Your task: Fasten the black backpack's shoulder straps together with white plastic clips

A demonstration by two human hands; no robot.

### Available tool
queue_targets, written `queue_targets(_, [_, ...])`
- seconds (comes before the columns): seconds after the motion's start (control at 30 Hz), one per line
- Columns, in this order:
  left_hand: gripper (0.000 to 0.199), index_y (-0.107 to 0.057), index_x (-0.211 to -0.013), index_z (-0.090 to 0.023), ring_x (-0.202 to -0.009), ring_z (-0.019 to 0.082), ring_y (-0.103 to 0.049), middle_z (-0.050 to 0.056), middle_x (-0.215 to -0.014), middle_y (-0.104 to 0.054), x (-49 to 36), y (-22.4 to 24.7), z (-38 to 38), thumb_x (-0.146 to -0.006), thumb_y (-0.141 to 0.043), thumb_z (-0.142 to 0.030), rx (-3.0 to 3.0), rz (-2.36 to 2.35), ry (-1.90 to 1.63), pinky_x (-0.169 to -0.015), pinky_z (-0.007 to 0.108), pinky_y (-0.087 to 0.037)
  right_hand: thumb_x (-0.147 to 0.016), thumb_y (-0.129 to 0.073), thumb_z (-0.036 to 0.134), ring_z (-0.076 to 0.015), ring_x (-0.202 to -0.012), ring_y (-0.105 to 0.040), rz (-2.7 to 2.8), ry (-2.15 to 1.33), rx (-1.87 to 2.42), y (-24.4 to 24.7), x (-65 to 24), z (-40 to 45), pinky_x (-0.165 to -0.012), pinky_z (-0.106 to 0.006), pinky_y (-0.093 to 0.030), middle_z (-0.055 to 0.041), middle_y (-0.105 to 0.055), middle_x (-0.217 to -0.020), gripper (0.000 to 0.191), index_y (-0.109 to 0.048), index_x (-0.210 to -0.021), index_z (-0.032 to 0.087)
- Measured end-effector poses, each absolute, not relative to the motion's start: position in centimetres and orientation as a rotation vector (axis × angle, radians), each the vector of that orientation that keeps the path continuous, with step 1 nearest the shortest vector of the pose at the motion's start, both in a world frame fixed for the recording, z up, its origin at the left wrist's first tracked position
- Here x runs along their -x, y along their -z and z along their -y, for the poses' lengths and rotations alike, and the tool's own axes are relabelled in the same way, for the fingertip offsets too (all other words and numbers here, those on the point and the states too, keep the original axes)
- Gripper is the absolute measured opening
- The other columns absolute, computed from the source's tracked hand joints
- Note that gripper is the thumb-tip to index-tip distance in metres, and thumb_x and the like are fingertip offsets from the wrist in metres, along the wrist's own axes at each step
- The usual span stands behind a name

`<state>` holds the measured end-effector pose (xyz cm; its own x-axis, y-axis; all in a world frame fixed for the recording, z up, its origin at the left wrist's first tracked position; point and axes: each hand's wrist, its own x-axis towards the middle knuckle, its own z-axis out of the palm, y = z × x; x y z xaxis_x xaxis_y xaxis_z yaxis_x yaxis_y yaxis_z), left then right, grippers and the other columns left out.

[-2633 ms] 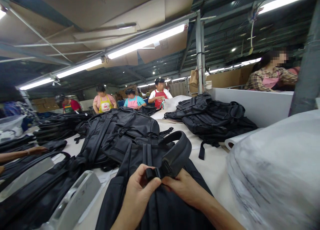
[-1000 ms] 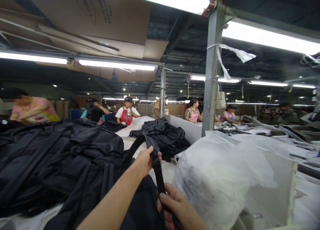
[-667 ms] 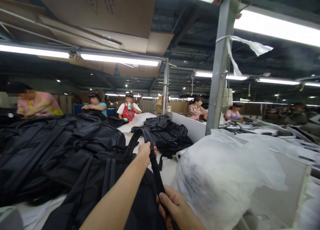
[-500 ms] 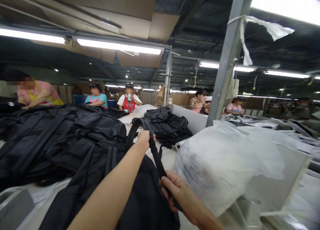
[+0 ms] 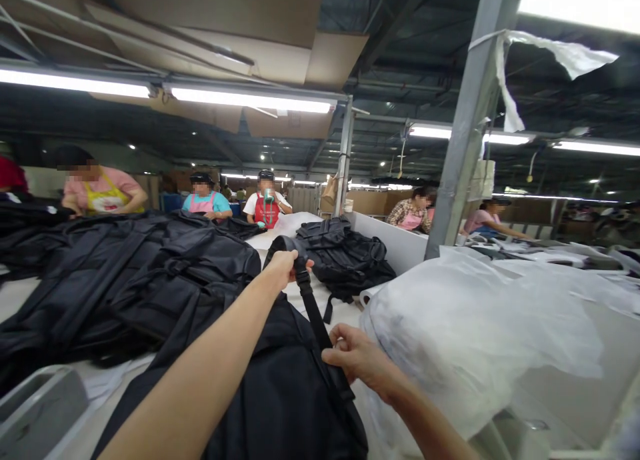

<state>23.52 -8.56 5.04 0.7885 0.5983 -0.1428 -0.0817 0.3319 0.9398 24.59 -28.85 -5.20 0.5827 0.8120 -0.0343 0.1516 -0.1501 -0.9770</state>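
Left grip and right grip pinch a strap over the pale bench, workers beyond it, lights above it.

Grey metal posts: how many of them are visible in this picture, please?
2. The nearer post rises behind the white plastic, at right; the farther post stands beyond the black bags past the left hand. More may be hidden in the dark background.

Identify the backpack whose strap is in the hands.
The nearest backpack: left hand and right hand hold its strap; the other backpacks lie farther back.
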Motion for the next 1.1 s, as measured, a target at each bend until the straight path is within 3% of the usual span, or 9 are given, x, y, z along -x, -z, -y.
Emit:
queue_targets(0.2, [0.026, -0.06, -0.1, -0.011, -0.07, 0.014, -0.065, 0.006, -0.089, -0.069, -21.5, -5.9, 9.2, -0.097, -0.047, -0.033, -1.281, -0.541, -0.378, -0.064, 0.028, -0.053, -0.067, -0.058, 0.032, -0.0131, -0.036, -0.049, 0.909, -0.663, 2.001, 5.7, -23.1, 28.8, -0.039, -0.024, -0.035, 0.0086, -0.051, -0.045, 0.029, -0.054, -0.094, 0.022])
queue_targets(0.33, [0.024, -0.059, -0.098, -0.009, -0.066, 0.016, -0.067, 0.009, -0.086, -0.072, -20.1, -6.8, 10.1, -0.096, -0.044, -0.028, -1.302, -0.466, -0.344, -0.062, 0.028, -0.051, -0.07, -0.06, 0.037, -0.0235, -0.069, -0.064, 1.118, -0.148, 2.411, 4.9, -22.5, 29.4, -0.058, -0.031, -0.039, -0.0055, -0.066, -0.067, 0.016, -0.061, -0.071, 0.021])
queue_targets(0.4, [0.023, -0.06, -0.098, -0.009, -0.066, 0.018, -0.068, 0.011, -0.084, -0.073, -19.3, -6.9, 10.6, -0.096, -0.043, -0.025, -1.298, -0.419, -0.332, -0.061, 0.028, -0.05, -0.073, -0.056, 0.03, -0.0258, -0.082, -0.064, 1.185, -0.003, 2.453, 4.7, -22.5, 29.8, -0.067, -0.033, -0.04, -0.0088, -0.07, -0.081, 0.013, -0.064, -0.076, 0.021])
queue_targets(0.53, [0.028, -0.061, -0.099, -0.007, -0.066, 0.02, -0.069, 0.015, -0.083, -0.073, -17.6, -7.0, 11.3, -0.096, -0.038, -0.022, -1.269, -0.353, -0.315, -0.058, 0.028, -0.049, -0.071, -0.053, 0.022, -0.0219, -0.083, -0.062, 1.238, -0.047, 2.27, 4.2, -22.2, 30.1, -0.071, -0.032, -0.041, -0.007, -0.069, -0.095, 0.031, -0.061, -0.1, 0.021])
queue_targets(0.73, [0.032, -0.063, -0.095, -0.005, -0.075, 0.021, -0.071, 0.016, -0.082, -0.074, -14.1, -7.9, 12.5, -0.096, -0.039, -0.025, -1.201, -0.186, -0.282, -0.069, 0.029, -0.053, -0.074, -0.042, 0.014, -0.0209, -0.078, -0.061, 1.237, 0.006, 2.057, 4.2, -21.8, 28.9, -0.071, -0.032, -0.041, -0.0041, -0.065, -0.078, 0.018, -0.058, -0.079, 0.021])
queue_targets(0.87, [0.023, -0.061, -0.103, -0.006, -0.079, 0.022, -0.072, 0.016, -0.088, -0.074, -12.3, -8.0, 13.4, -0.092, -0.044, -0.016, -1.179, -0.097, -0.347, -0.077, 0.032, -0.054, -0.085, -0.041, 0.039, -0.0192, -0.06, -0.06, 1.083, -0.345, 1.834, 7.4, -22.7, 28.0, -0.058, -0.031, -0.044, 0.0002, -0.059, -0.064, 0.024, -0.056, -0.078, 0.021])
queue_targets(0.93, [0.023, -0.058, -0.108, -0.008, -0.075, 0.022, -0.072, 0.015, -0.09, -0.074, -11.9, -7.7, 13.5, -0.088, -0.047, -0.01, -1.177, -0.121, -0.401, -0.076, 0.034, -0.054, -0.081, -0.049, 0.049, -0.0176, -0.053, -0.058, 1.016, -0.473, 1.755, 8.5, -22.8, 27.9, -0.053, -0.03, -0.044, 0.0023, -0.057, -0.06, 0.029, -0.056, -0.078, 0.021])
queue_targets(1.0, [0.023, -0.057, -0.11, -0.008, -0.072, 0.02, -0.072, 0.015, -0.09, -0.074, -11.8, -7.5, 13.4, -0.089, -0.046, -0.009, -1.169, -0.157, -0.445, -0.075, 0.034, -0.055, -0.073, -0.064, 0.046, -0.0179, -0.063, -0.061, 1.056, -0.489, 1.68, 8.2, -22.5, 28.1, -0.061, -0.031, -0.047, 0.0016, -0.063, -0.07, 0.03, -0.06, -0.087, 0.02])
queue_targets(1.1, [0.019, -0.058, -0.104, -0.008, -0.069, 0.02, -0.071, 0.016, -0.087, -0.073, -11.9, -7.4, 13.1, -0.09, -0.047, -0.012, -1.166, -0.177, -0.454, -0.075, 0.034, -0.055, -0.068, -0.073, 0.042, -0.0218, -0.099, -0.062, 1.16, -0.475, 1.47, 5.2, -21.7, 28.6, -0.087, -0.034, -0.048, -0.0033, -0.068, -0.102, 0.051, -0.06, -0.113, 0.022])
